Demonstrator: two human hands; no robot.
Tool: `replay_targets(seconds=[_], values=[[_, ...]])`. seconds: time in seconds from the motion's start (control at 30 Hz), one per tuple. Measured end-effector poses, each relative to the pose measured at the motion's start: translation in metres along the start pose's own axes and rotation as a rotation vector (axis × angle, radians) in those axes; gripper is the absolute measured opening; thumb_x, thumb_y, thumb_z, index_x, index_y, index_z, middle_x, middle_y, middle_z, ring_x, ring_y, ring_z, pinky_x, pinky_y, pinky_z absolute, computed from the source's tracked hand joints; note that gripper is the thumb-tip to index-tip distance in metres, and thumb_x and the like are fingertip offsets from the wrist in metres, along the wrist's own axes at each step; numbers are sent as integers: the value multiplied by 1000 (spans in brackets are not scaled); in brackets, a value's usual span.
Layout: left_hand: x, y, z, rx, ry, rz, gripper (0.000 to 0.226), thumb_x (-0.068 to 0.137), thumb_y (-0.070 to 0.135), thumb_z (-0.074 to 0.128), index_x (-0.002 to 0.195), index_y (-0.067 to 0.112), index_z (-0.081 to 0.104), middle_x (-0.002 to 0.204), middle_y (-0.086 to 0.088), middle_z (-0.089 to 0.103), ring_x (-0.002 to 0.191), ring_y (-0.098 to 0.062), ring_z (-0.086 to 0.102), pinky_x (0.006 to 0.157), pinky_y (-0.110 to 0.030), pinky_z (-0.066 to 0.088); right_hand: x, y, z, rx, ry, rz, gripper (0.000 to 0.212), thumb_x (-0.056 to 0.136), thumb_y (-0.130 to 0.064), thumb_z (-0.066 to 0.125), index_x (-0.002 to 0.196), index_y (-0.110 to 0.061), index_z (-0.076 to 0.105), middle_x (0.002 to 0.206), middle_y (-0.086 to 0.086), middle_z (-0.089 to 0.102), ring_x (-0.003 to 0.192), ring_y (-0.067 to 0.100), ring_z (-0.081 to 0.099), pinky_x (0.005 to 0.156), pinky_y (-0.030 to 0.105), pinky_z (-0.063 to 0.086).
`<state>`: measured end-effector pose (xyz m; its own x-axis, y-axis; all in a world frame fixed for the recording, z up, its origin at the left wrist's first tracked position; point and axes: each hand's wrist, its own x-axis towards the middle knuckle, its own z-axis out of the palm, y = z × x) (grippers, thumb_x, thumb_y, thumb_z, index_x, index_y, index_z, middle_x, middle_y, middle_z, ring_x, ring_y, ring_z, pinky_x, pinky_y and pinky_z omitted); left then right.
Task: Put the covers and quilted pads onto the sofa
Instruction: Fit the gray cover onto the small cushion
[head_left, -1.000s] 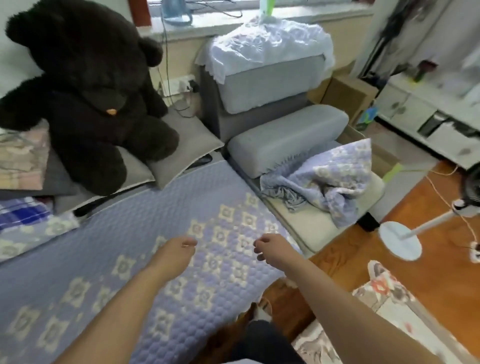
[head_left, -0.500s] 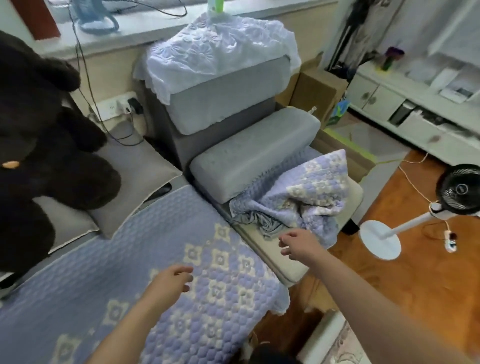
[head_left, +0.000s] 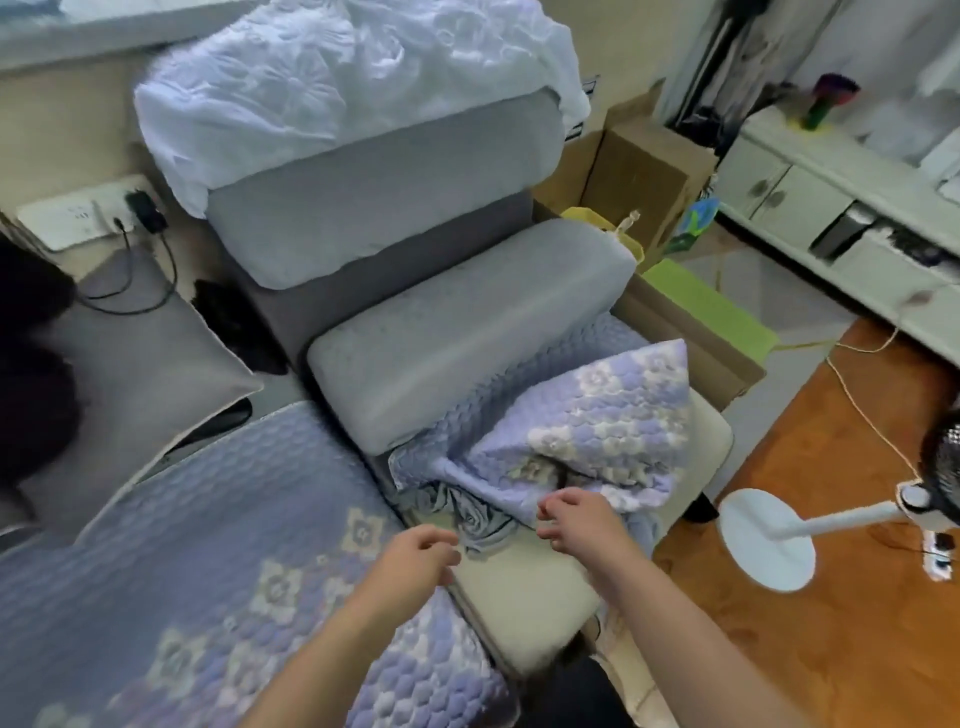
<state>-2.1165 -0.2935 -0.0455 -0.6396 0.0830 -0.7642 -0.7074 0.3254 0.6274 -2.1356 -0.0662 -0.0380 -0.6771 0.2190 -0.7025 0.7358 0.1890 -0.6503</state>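
A lilac quilted pad (head_left: 208, 545) with pale flower squares lies spread flat over the sofa seat at the left. A second lilac quilted pad (head_left: 582, 431) sits crumpled in a heap on the beige seat cushion (head_left: 524, 597) to the right. My right hand (head_left: 582, 519) hovers at the heap's near edge, fingers loosely curled, holding nothing. My left hand (head_left: 421, 556) hangs over the gap between the two seats, fingers relaxed and empty. A white lace cover (head_left: 332, 78) drapes the top of the grey back cushion (head_left: 374, 208).
A loose grey bolster cushion (head_left: 467, 327) lies behind the crumpled pad. A dark plush bear (head_left: 31, 374) and grey pillow (head_left: 150, 358) sit at the left. A white fan base (head_left: 766, 540) stands on the wooden floor at right, with cardboard boxes (head_left: 654, 171) and a white cabinet (head_left: 831, 208) beyond.
My view has swung right, from the spread pad toward the crumpled pad. Both hands have moved right and forward; my right hand now reaches the heap's edge.
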Motion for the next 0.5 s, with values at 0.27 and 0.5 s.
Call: replay_targets(seconds=[0.27,0.5], values=[[61,45,131,-318,222,-292,39,64,29,51,98,18,66,78,-5,67,62,-20,59,65,-28,45,176,-48,-70,-417,-192,-15,20,78,-22,49,60,-20,56,63,11,57,65,22,51,58,36,39],[108,133,134,-165,414,-191,28,96,13,52,123,23,57,113,-1,65,83,-17,64,67,-29,45,260,-161,-97,-639,-130,-321,26,92,-16,52,112,-13,69,116,12,67,108,32,63,93,37,49]])
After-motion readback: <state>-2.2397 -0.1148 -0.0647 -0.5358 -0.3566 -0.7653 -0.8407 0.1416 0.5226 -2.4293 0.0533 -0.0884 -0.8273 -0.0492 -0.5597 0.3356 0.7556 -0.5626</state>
